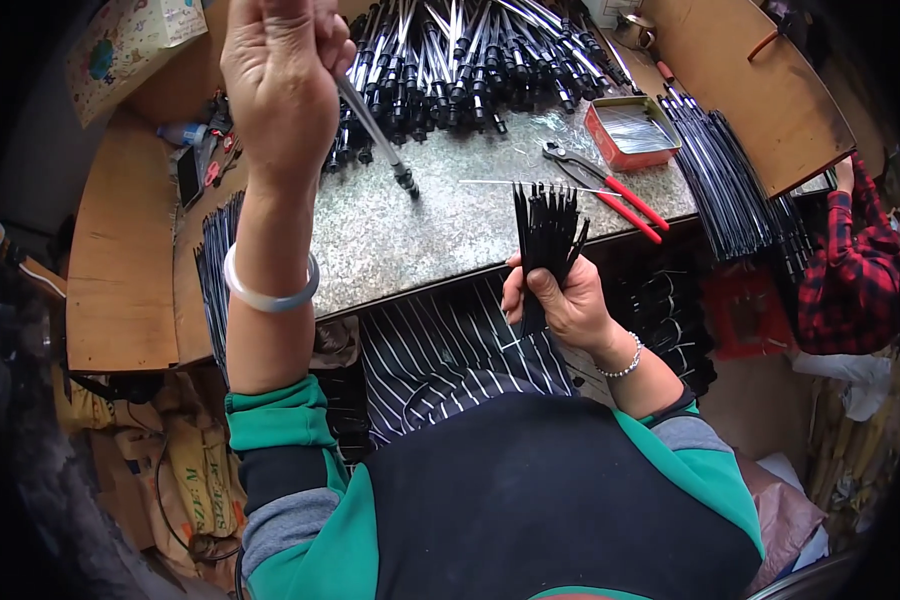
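Observation:
Raised at the upper left, my left hand is closed around a silver metal shaft. The shaft slants down to the right and ends in a black fitting; its upper part is hidden by the hand. In front of the bench edge, my right hand grips an upright bundle of thin black rods, thumb across the near side. Just behind the bundle's top runs a thin pale wire. Red-handled pliers lie on the speckled benchtop beyond my right hand.
Many silver shafts with black fittings are heaped at the back. A red tin holds thin wires. Long black rods lie at the right and left. Wooden boards flank the bench. Another person's checked sleeve shows at right.

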{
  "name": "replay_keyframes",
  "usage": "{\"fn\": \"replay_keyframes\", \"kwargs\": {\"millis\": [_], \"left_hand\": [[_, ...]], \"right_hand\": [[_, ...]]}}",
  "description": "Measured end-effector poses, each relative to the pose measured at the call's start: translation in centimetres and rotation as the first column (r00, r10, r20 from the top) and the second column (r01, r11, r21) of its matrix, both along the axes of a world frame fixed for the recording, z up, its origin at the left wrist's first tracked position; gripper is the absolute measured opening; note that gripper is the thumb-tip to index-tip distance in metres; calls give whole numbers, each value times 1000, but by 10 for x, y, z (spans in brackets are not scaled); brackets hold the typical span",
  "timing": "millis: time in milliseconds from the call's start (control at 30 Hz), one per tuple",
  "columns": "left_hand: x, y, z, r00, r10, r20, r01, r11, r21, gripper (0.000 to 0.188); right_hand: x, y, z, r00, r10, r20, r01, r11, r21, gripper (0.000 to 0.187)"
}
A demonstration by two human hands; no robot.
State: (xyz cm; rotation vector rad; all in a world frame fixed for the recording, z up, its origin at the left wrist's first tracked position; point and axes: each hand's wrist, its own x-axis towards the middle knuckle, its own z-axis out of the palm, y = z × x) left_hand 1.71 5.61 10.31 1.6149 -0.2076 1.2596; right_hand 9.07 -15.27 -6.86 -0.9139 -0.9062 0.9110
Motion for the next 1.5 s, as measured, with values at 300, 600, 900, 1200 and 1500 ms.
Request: {"fn": "replay_keyframes", "kwargs": {"millis": [300,600,900,1200,1500], "left_hand": [[-33,-38,-71,907,-418,52,355,693,-627,29],[-38,-52,-101,900,-431,61,340,608,-717,39],[-35,-57,-107,891,-426,159,401,569,-718,38],[-31,-63,-117,926,-350,145,343,610,-714,40],[-20,-77,-118,978,-175,116,203,653,-729,31]], "right_hand": [[1,6,17,999,28,-45,-24,996,87,37],[-11,25,15,999,-28,26,29,999,-39,38],[-16,35,20,999,-37,34,38,998,-43,36],[-20,44,23,999,3,34,-1,998,-68,36],[-22,54,2,907,-274,321,249,961,118,37]]}}
